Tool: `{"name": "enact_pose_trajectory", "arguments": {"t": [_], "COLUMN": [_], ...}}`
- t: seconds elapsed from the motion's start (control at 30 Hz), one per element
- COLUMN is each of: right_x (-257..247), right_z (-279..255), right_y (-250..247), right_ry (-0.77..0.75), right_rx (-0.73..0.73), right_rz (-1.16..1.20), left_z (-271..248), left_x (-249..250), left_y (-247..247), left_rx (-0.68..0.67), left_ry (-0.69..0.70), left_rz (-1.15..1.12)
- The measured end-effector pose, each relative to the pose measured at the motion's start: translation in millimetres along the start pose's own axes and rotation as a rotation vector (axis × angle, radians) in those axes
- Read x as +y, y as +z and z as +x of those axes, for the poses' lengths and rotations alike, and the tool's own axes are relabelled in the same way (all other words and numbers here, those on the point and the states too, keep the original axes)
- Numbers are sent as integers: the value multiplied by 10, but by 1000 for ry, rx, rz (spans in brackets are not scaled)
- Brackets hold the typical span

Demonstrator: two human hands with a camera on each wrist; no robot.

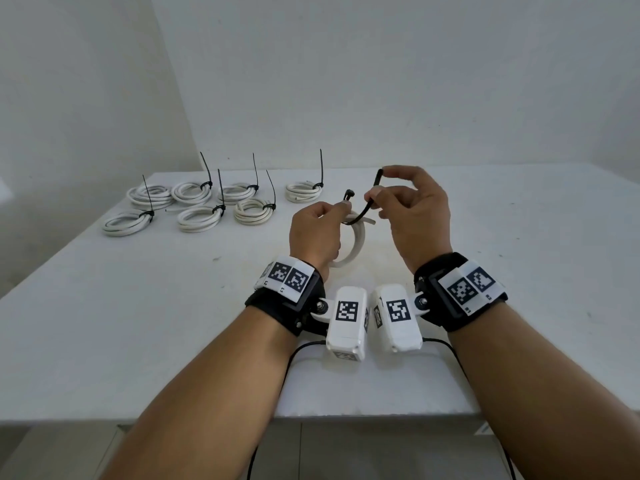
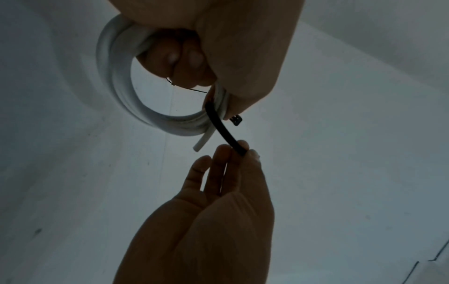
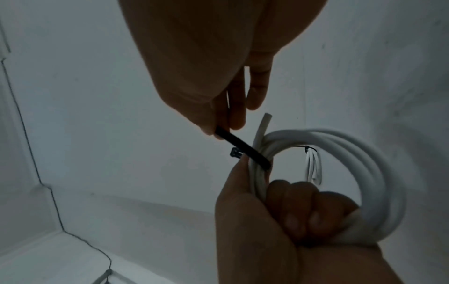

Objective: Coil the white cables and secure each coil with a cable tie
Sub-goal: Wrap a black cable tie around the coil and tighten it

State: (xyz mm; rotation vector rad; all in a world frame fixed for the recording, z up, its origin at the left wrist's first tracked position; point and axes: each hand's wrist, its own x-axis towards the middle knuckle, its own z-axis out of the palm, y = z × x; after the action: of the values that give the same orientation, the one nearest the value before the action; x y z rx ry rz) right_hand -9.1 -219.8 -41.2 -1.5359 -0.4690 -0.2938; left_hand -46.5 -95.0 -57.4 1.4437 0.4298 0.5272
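Far left on the white desk (image 1: 104, 306), seven finished coils sit in a cluster, each cinched with a black tie whose tail sticks up: the front-left coil (image 1: 126, 222), one behind it (image 1: 150, 195), then another (image 1: 191, 192), a front-middle coil (image 1: 199, 219), one at the back (image 1: 239, 192), a greyer coil (image 1: 252, 211), and off on its own to the right, the last tied coil (image 1: 304, 190). They lie well beyond my hands, nothing between us.

Now my left hand (image 1: 317, 233) — fingers curled tight round the white cable coil (image 2: 116, 92), holding it upright just above the desk, thumb pressing the bundle near the top. One loose cable end (image 3: 263, 124) pokes out past my thumb. The black cable tie (image 1: 362, 213) is looped round the coil right at my thumb, its square head (image 3: 65, 153) sticking out beside the bundle, not yet threaded.

Across to my right hand (image 1: 412, 216): thumb and forefinger pinching the tie's strap, the other fingers loosely extended, and the free tip (image 1: 379, 173) arching up over my knuckles. From the head view, my left hand hides most of the coil; only its right edge shows. Below, the two white wrist cameras (image 1: 346, 320) nearly touch each other.
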Motion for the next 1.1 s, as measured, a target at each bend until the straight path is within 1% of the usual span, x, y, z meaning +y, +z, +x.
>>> {"name": "enact_pose_trajectory", "arguments": {"t": [0.07, 0.2, 0.37, 0.53, 0.63, 0.73, 0.87, 1.1], "right_x": [29, 103, 94, 96, 98, 111, 99, 54], "right_z": [1, 9, -1, 7, 17, 36, 46, 21], "right_y": [19, 20, 5, -6, -20, -32, -51, -79], "right_ry": [-13, -58, -89, -115, -83, -61, -49, -51], "right_rx": [-33, -146, -210, -220, -202, -193, -236, -321], "right_rz": [-62, -266, -355, -371, -362, -386, -428, -467], "left_z": [10, 34, 56, 52, 63, 99, 99, 62], "left_x": [-4, -7, -17, -27, -33, -65, -46, 5], "left_y": [-10, -36, -59, -50, -49, -58, -79, -124], "left_rx": [17, 52, 68, 63, 46, 39, 44, 64], "left_ry": [-3, 13, 54, 149, 247, 308, 329, 376], "left_rz": [-1, 26, 68, 151, 242, 358, 498, 590]}}
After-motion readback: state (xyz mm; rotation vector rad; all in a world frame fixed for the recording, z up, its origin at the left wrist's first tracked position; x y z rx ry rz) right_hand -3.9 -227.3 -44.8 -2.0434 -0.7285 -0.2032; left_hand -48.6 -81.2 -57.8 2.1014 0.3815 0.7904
